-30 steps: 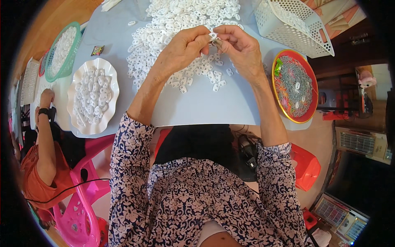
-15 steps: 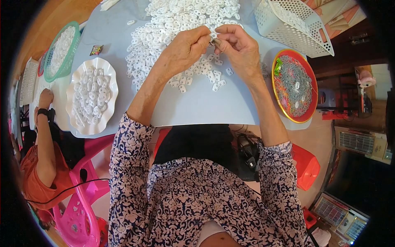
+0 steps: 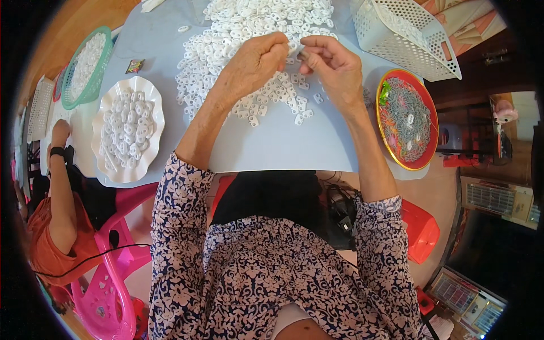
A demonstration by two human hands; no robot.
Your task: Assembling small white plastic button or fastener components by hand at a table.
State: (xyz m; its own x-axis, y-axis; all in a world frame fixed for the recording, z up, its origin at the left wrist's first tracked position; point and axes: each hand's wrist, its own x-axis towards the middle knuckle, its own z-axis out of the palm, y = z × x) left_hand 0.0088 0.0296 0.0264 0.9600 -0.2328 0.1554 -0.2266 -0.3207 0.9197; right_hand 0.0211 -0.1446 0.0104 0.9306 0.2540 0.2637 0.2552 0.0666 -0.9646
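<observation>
Okay, heap of small oval white plastic pieces [image 3: 241,31] runs from the pale blue-grey counter's [image 3: 272,144] far edge to beneath the curled left hand [image 3: 253,66] and narrowly pinched right hand [image 3: 335,63]; can't tell if either holds one. Scalloped white plate [image 3: 154,150], near-left corner: more pieces. Gold-rimmed round red tray [image 3: 426,99], right edge: thin grey bits [image 3: 407,107]. Perforated white plastic basket [image 3: 385,39], far-right corner: white contents.

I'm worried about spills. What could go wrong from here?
Anything dropped by the left hand or right hand might get lost in the white pile. The red bowl sits near the table's right edge, beside the right forearm, so a bump might spill it. The white plate, also near an edge, might tip if nudged.
</observation>
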